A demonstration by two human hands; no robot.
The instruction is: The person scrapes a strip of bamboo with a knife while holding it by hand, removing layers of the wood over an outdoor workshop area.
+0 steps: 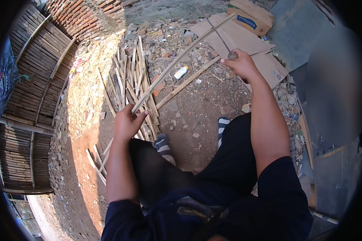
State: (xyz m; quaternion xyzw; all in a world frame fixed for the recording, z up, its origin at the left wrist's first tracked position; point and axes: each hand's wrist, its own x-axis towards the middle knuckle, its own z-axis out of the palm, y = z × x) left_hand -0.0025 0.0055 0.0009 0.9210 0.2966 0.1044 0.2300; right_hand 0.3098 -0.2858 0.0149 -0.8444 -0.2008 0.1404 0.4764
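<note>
My left hand (pixel 128 121) is closed around the near end of a long, thin wooden strip (pixel 181 57), which slants up and away to the right. My right hand (pixel 240 65) grips the handle of a long, narrow-bladed knife (pixel 220 37). Its dark blade points away from me and crosses the strip near the far end in this view; whether they touch I cannot tell. Beyond my left hand lies a pile of similar strips (pixel 138 76) on the ground. A separate flat strip (pixel 187 83) lies between my hands.
A white bottle with an orange cap (pixel 181 72) lies among rubble. Flattened cardboard (pixel 249 42) and a cardboard box (pixel 251 18) are at the far right, beside grey sheets (pixel 305 32). Bamboo panels (pixel 36 68) stand left, a brick wall (pixel 84 16) behind. My feet flank bare soil.
</note>
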